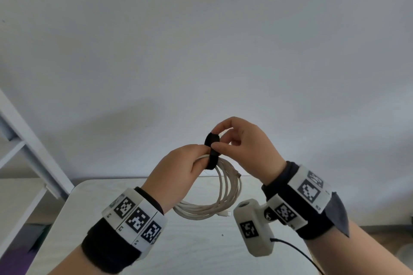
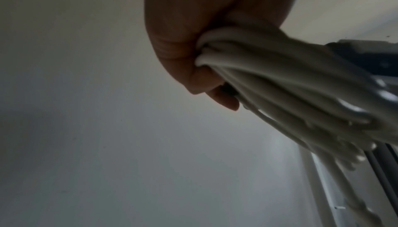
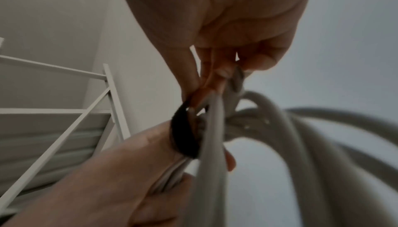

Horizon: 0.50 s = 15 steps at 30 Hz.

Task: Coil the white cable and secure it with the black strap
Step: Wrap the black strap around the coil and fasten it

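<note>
Pale table (image 1: 93,219) below, grey wall (image 1: 201,29) at 12 o'clock. 1 white cable (image 1: 225,194), 1 black strap (image 1: 211,149): my left hand (image 1: 176,165) grips the coil, my right hand (image 1: 243,143) pinches the strap.

- A plain pale grey wall (image 1: 201,29) fills most of the head view; it has no pictures and no window on it.
- A soft shadow (image 1: 116,118) lies on the lower part of the wall.
- At the left stands a white metal shelf frame (image 1: 33,145) with thin bars; in the right wrist view its bars (image 3: 64,111) cross in front of the wall.
- Below is a light surface (image 1: 100,219) with a pale wood grain and a rounded far corner.
- At the lower left, a bit of purple floor (image 1: 13,261) shows.
- The light is even and dim, and both wrist views look dark and blurred.
</note>
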Each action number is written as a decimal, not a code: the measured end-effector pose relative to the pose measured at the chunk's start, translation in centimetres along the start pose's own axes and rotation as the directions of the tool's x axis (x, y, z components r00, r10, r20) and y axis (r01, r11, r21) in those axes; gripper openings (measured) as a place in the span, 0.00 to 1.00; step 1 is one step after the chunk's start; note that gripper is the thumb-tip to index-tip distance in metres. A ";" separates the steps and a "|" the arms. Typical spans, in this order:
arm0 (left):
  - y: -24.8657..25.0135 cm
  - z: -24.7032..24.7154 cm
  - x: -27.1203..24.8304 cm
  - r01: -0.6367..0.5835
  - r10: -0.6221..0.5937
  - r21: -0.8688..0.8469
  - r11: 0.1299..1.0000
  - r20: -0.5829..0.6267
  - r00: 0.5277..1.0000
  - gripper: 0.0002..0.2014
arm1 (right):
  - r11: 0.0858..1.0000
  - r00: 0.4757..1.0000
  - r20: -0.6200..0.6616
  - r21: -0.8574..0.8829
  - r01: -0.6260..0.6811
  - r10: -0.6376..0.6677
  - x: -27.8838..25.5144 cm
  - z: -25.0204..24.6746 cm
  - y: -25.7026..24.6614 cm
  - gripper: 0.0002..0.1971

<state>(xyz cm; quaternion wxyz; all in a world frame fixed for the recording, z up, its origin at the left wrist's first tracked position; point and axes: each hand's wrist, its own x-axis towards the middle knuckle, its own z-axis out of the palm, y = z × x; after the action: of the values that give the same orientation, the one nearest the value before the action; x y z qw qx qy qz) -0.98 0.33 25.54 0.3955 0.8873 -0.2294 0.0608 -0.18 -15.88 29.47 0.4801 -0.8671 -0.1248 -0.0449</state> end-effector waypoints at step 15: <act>0.4 0.7 -1.0 -0.065 0.064 0.075 0.995 0.024 0.998 0.13 | 0.990 0.889 0.436 -0.041 -0.133 0.138 1.7 -1.8 0.0 0.15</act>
<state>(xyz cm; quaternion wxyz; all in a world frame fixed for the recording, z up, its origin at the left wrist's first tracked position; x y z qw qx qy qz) -2.11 0.01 25.02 0.3567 0.8944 -0.2598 0.0728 1.51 -17.11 30.81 0.4373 -0.8640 -0.1685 0.1840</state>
